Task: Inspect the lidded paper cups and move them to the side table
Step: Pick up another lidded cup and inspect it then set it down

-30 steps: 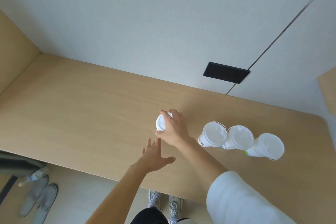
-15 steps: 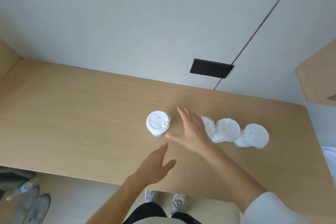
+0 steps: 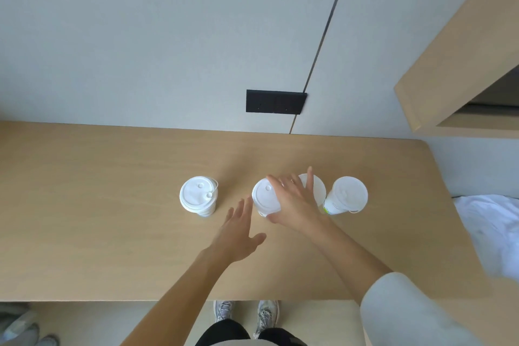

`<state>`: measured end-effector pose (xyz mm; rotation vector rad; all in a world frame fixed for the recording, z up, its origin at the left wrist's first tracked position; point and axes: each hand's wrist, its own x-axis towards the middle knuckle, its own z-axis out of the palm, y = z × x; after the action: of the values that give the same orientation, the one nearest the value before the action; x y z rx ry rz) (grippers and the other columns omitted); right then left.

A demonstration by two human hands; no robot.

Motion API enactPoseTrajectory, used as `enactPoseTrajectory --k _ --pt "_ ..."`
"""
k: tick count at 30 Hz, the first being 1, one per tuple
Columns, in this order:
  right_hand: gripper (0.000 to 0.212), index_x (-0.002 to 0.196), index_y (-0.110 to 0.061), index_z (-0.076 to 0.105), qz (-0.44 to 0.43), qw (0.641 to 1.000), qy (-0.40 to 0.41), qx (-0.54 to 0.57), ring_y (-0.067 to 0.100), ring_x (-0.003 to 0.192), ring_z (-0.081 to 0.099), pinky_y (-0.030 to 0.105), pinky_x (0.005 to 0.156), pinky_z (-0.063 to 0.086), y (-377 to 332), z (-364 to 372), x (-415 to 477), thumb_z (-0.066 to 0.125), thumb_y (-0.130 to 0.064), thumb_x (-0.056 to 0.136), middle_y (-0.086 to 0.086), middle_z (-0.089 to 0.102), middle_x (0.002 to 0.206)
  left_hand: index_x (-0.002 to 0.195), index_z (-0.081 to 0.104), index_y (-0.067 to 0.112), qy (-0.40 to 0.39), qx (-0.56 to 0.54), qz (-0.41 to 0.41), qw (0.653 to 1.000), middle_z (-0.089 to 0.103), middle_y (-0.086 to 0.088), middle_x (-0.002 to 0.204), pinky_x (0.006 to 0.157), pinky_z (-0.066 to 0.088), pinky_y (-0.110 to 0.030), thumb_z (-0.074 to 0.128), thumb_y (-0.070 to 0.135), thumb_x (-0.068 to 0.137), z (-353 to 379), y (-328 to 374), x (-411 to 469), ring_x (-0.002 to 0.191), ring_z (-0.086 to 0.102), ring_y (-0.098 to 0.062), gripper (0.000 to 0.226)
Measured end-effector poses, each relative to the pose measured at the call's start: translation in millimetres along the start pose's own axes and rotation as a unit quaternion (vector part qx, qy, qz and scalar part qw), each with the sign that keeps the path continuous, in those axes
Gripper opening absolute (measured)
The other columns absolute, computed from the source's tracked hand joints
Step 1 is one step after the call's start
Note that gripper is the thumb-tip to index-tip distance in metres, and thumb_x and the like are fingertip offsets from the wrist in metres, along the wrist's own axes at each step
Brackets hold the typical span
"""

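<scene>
Several white paper cups with white lids stand in a row on the wooden table [image 3: 84, 219]. The leftmost cup [image 3: 198, 196] stands alone, apart from both hands. My right hand [image 3: 295, 202] is spread over the second cup [image 3: 264, 201], thumb by its near side and fingers straight across its lid. It also hides most of the third cup [image 3: 317, 187]. The rightmost cup [image 3: 348, 195] has a green mark low on its side. My left hand [image 3: 238, 233] hovers with straight fingers just left of the second cup and holds nothing.
A black panel [image 3: 275, 101] sits on the wall behind the table. A wooden shelf unit [image 3: 460, 64] juts out at the upper right. White bedding [image 3: 488, 227] lies past the table's right end. My shoes [image 3: 247, 314] show below the front edge.
My right hand let go of the leftmost cup and moved right onto the second cup. My left hand followed a little to the right. The view swung right.
</scene>
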<state>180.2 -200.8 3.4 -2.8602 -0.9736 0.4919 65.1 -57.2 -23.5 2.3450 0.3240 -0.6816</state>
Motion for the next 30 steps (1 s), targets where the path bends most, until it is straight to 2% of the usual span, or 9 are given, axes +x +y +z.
enactPoseTrajectory --k 6,8,11,17,21,23,25,27,30 --pt "0.096 0.147 -0.022 0.048 -0.045 0.998 0.047 0.005 0.030 0.137 0.047 0.055 0.116 -0.026 -6.8 15.7 -37.4 0.084 -0.049 0.061 0.000 0.061 0.130 0.163 -0.013 0.023 0.015 0.056 -0.001 0.998 -0.011 -0.002 0.174 0.126 0.018 -0.043 0.052 0.050 0.102 12.5 -4.5 -46.0 0.160 -0.006 -0.034 0.093" --pt "0.095 0.136 -0.023 0.056 -0.057 0.996 0.065 0.001 0.031 0.122 0.059 0.059 0.119 -0.013 -10.5 28.0 -54.6 0.085 -0.052 0.050 -0.002 0.067 0.114 0.163 -0.014 0.023 0.013 0.087 0.000 0.996 -0.015 -0.001 0.173 0.127 0.019 -0.042 0.049 0.052 0.103 23.1 -7.6 -66.7 0.160 -0.010 -0.033 0.092" --pt "0.095 0.133 -0.023 0.055 -0.072 0.995 0.073 -0.001 0.029 0.112 0.061 0.065 0.118 0.000 -15.6 47.8 -79.0 0.081 -0.060 0.049 -0.004 0.067 0.105 0.162 -0.017 0.024 -0.001 0.121 -0.008 0.993 -0.020 0.001 0.172 0.127 0.018 -0.042 0.045 0.053 0.103 38.3 -11.9 -92.7 0.160 -0.013 -0.032 0.091" --pt "0.110 0.148 -0.027 0.044 -0.054 0.998 0.003 0.017 0.026 0.127 0.055 0.065 0.119 -0.003 -24.9 65.0 -103.0 0.081 -0.073 0.055 -0.004 0.063 0.121 0.162 -0.018 0.020 -0.013 0.131 -0.017 0.991 -0.017 -0.004 0.173 0.128 0.014 -0.042 0.040 0.045 0.107 56.4 -16.2 -116.1 0.160 -0.011 -0.034 0.084" --pt "0.118 0.163 -0.028 0.021 0.007 0.987 -0.074 0.140 0.018 0.152 0.028 0.060 0.125 -0.009 -26.2 42.1 -110.9 0.073 -0.078 0.070 -0.008 0.043 0.152 0.164 -0.004 0.018 0.017 0.056 -0.031 0.998 -0.003 -0.005 0.175 0.128 0.013 -0.038 0.032 0.038 0.110 52.0 -16.2 -114.8 0.161 -0.002 -0.028 0.068" --pt "0.110 0.162 -0.028 0.023 0.051 0.973 -0.080 0.211 0.016 0.152 0.029 0.058 0.128 -0.002 -25.2 38.0 -111.9 0.061 -0.084 0.076 -0.007 0.044 0.154 0.165 0.011 0.014 0.068 -0.036 -0.038 0.996 0.015 -0.008 0.173 0.129 0.012 -0.036 0.033 0.038 0.110 47.9 -11.7 -108.7 0.161 0.011 -0.025 0.063" --pt "0.098 0.155 -0.028 0.038 0.133 0.939 -0.079 0.309 0.020 0.146 0.042 0.054 0.125 0.018 -25.5 36.1 -106.0 0.042 -0.090 0.080 -0.004 0.054 0.149 0.162 0.025 0.012 0.122 -0.153 -0.081 0.977 0.030 -0.009 0.168 0.127 0.019 -0.039 0.035 0.044 0.109 46.5 -5.7 -91.7 0.156 0.024 -0.026 0.063" --pt "0.080 0.139 -0.024 0.056 0.229 0.874 -0.047 0.425 0.026 0.134 0.054 0.051 0.117 0.034 -28.9 41.3 -90.2 0.030 -0.082 0.091 0.002 0.064 0.136 0.161 0.028 0.016 0.135 -0.214 -0.132 0.959 0.029 -0.011 0.168 0.125 0.021 -0.044 0.029 0.055 0.104 47.1 2.4 -63.8 0.154 0.025 -0.031 0.069" --pt "0.070 0.136 -0.025 0.060 0.325 0.818 -0.004 0.475 0.030 0.134 0.052 0.056 0.116 0.033 -41.3 56.3 -62.7 0.020 -0.070 0.101 0.004 0.063 0.136 0.162 0.021 0.023 0.169 -0.255 -0.233 0.923 0.023 -0.012 0.169 0.124 0.016 -0.051 0.019 0.062 0.101 51.7 19.4 -27.7 0.155 0.017 -0.033 0.073"
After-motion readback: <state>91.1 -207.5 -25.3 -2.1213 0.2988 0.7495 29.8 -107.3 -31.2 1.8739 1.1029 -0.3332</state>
